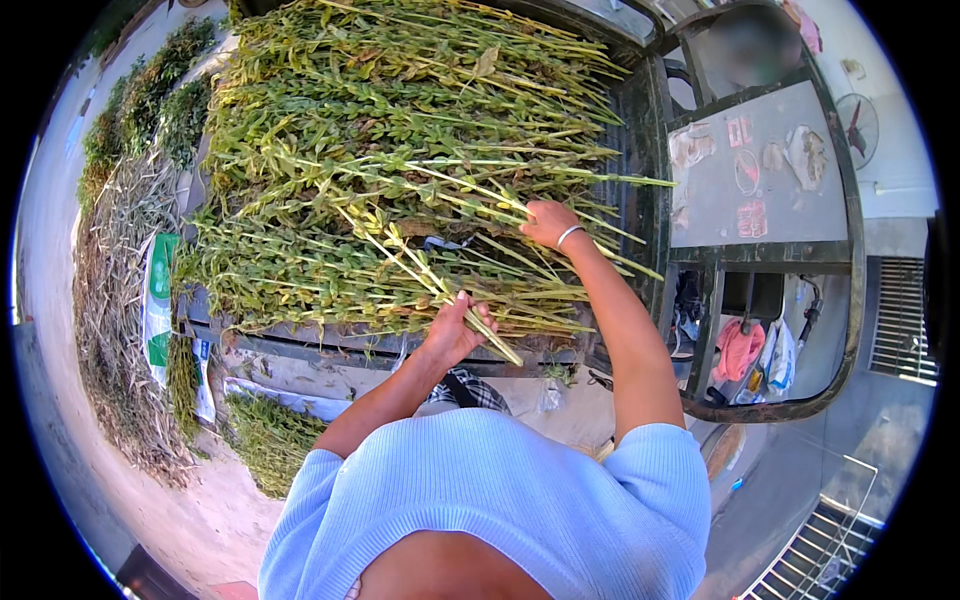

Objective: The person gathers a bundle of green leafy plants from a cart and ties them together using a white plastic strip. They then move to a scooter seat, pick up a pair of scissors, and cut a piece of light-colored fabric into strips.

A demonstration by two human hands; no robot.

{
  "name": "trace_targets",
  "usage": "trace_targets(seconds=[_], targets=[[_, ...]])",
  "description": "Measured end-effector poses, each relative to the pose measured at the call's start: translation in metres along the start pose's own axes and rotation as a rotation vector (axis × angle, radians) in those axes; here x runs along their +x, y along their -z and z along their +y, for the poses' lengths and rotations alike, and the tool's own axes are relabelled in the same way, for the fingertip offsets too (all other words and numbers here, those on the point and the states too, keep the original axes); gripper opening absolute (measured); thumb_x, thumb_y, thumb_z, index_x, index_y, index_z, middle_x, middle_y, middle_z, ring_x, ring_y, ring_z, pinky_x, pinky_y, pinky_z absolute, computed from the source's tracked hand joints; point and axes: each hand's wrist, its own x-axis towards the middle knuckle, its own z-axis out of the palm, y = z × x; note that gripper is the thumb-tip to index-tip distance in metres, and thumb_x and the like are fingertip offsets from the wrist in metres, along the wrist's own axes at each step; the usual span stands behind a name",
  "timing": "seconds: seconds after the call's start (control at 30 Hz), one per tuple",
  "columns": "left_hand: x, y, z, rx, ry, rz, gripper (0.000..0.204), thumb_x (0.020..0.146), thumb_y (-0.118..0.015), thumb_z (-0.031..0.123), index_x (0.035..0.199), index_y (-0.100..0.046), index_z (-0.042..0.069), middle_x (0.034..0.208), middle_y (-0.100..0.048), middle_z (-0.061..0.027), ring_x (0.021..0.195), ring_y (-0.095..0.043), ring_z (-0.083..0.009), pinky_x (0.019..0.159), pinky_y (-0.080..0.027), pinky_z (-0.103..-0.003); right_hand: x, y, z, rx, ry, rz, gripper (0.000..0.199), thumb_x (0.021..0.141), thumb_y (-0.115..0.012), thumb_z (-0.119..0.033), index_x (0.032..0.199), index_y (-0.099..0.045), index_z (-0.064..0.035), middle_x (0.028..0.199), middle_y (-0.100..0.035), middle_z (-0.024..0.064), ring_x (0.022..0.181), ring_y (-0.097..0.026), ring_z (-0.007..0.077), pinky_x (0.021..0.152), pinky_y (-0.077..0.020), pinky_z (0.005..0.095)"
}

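A thick layer of cut green plant stalks [390, 115], leafy and partly yellowed, lies across the bed of a dark metal-framed vehicle. Their bare stem ends point mostly to the right. My left hand [457, 333] is closed around the lower part of a pale, thick plant stalk [418, 267] at the near edge of the layer. Its leafy top slants up and left over the others. Farther to the right, my right hand [548, 223], with a white band at the wrist, grips a long plant stalk [455, 181] near its bare end. My palm hides part of that grip.
The dark frame [857, 215] stands at right around a grey panel [765, 170]. Below the panel hang a pink cloth [739, 350] and bags. Dry stalks [115, 330] and a green-and-white sack [159, 300] lie at left. Another green heap [270, 437] sits on the ground nearby.
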Motion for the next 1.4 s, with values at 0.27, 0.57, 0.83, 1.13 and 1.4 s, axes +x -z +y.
trace_targets(seconds=[0.27,0.57,0.83,1.13,1.4], targets=[[-0.043,-0.012,-0.028,0.171,-0.098,-0.126,0.023,0.097,-0.038,0.029,0.094,-0.044,0.007,0.088,-0.057,-0.0118,0.072,-0.054,-0.0204,0.071,-0.051,-0.039,-0.060,-0.005,-0.100,1.383,0.150,-0.177,0.016,0.090,-0.055,-0.020,0.084,-0.048,-0.0062,0.060,-0.048,0.0011,0.044,-0.040,0.0061,0.037,-0.0270,0.0206],[-0.075,0.006,-0.034,0.138,-0.041,-0.170,0.026,0.097,-0.040,0.032,0.110,-0.045,0.010,0.103,-0.059,-0.0149,0.070,-0.054,-0.0146,0.069,-0.050,-0.034,-0.029,-0.100,-0.145,1.248,0.078,-0.101,0.032,0.088,-0.055,-0.031,0.073,-0.054,-0.0032,0.063,-0.055,0.0050,0.051,-0.052,0.0150,0.050,-0.0439,0.0335],[-0.073,0.019,-0.043,0.249,-0.014,-0.071,0.026,0.091,-0.054,0.017,0.112,-0.049,0.003,0.097,-0.061,-0.0145,0.063,-0.052,-0.0124,0.059,-0.049,-0.029,-0.047,-0.090,-0.150,0.582,0.083,0.455,0.039,0.069,-0.068,-0.035,0.063,-0.051,0.0000,0.061,-0.054,0.0209,0.060,-0.055,0.0370,0.058,-0.0428,0.0457],[-0.075,0.007,-0.056,0.336,0.065,-0.075,0.015,0.091,-0.054,0.016,0.096,-0.056,0.002,0.087,-0.062,-0.0085,0.060,-0.050,-0.0080,0.058,-0.048,-0.027,-0.027,-0.077,-0.164,0.707,0.149,0.373,0.042,0.072,-0.068,-0.036,0.063,-0.049,-0.0006,0.058,-0.052,0.0174,0.059,-0.055,0.0325,0.057,-0.0443,0.0412],[-0.054,0.005,-0.058,0.268,0.025,-0.034,0.023,0.093,-0.049,0.029,0.092,-0.055,0.008,0.100,-0.061,-0.0098,0.068,-0.053,-0.0104,0.066,-0.050,-0.027,-0.134,-0.026,-0.057,0.487,0.515,0.260,0.038,0.080,-0.062,-0.038,0.072,-0.053,-0.0024,0.061,-0.054,0.0150,0.058,-0.055,0.0325,0.053,-0.0407,0.0405]])
